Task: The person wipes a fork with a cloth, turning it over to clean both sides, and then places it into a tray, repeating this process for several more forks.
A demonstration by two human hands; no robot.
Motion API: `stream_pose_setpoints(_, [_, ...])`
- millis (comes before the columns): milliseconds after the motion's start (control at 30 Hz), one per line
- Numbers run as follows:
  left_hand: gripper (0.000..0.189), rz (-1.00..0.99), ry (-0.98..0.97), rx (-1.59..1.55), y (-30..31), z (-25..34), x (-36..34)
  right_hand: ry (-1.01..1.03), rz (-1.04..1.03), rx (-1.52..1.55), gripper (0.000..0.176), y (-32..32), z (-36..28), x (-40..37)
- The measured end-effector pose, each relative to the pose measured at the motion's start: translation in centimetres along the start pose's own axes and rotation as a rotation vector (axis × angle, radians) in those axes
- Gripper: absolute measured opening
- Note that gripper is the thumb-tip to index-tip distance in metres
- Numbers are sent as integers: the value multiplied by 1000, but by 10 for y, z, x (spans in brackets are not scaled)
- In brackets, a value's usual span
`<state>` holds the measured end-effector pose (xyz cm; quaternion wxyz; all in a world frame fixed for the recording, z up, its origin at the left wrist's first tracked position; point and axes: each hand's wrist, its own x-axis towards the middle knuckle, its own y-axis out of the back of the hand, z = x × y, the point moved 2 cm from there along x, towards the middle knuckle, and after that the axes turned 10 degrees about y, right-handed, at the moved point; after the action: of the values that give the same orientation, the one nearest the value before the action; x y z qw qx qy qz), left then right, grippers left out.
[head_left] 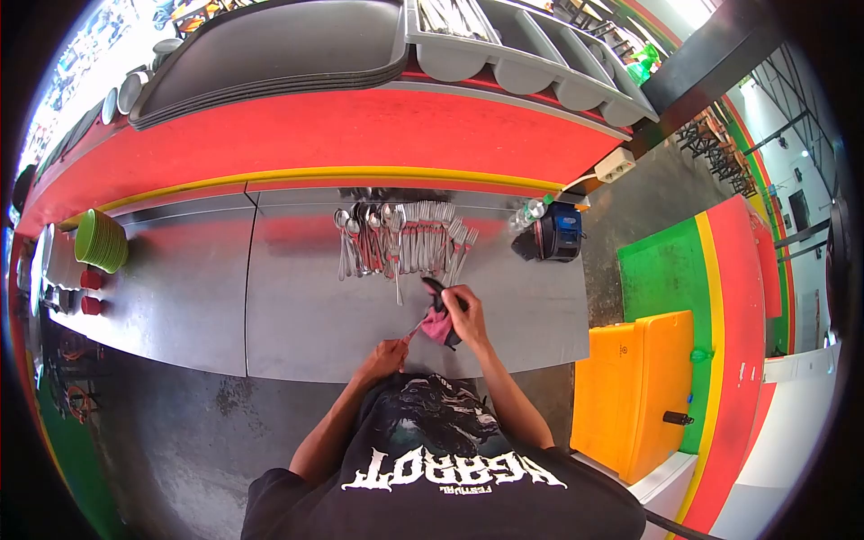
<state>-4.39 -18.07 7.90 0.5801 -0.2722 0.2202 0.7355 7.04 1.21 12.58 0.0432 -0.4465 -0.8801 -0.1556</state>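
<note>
Ahead, cutlery (405,238) lies beyond left hand (385,357) gripping a utensil (412,333), right hand (465,315) clutching pink cloth (437,326).

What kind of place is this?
Likely a canteen or cafeteria service counter: stacked trays, a divided cutlery bin, and spoons and forks on a steel counter, where the right hand holds a pink cloth against a utensil.
</note>
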Motion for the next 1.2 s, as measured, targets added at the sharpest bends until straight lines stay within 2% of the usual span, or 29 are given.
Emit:
stream_pose_setpoints(67, [47, -28, -28, -10, -7, -9, 14, 53, -110, 42, 21, -15, -17, -10])
stream_pose_setpoints(133, [42, 29, -4, 93, -14, 1, 13, 102, -234, 11, 19, -34, -21, -26])
stream_pose_setpoints(200, [41, 73, -114, 251, -17, -4, 17, 146, -228, -99, 18, -49, -14, -42])
stream_pose_setpoints(233, [41, 89, -238, 355, -19, -14, 21, 169, -229, -154, 18, -53, -3, -49])
stream_pose_setpoints(300, [40, 85, -221, 341, -22, -26, 28, 237, -151, -262, 18, -52, 14, -47])
stream_pose_setpoints(367, [39, 32, 67, 112, -27, 0, 6, 284, -112, -411, 18, -45, 20, -43])
stream_pose_setpoints(467, [40, -80, -33, 55, -34, -24, 18, 302, -41, -498, 15, -39, 28, -32])
stream_pose_setpoints(567, [36, -18, 3, 6, -31, -8, 8, 334, -38, -550, 16, -39, 28, -25])
stream_pose_setpoints(633, [36, -20, 35, 3, -25, -19, 12, 340, -38, -553, 16, -43, 31, -22])
stream_pose_setpoints(833, [37, -6, -27, -33, -8, -18, 4, 235, 21, -518, 17, -48, 45, -14])
stream_pose_setpoints(1000, [41, -69, -64, -95, -11, -2, -5, -29, 96, -448, 28, -21, 103, -6])
stream_pose_setpoints(1033, [42, -92, -68, -102, -11, 7, -11, -14, 96, -541, 28, -10, 102, -9])
stream_pose_setpoints(1200, [42, -115, -198, -74, 1, 52, -39, 56, 160, -585, 25, 17, 98, -33])
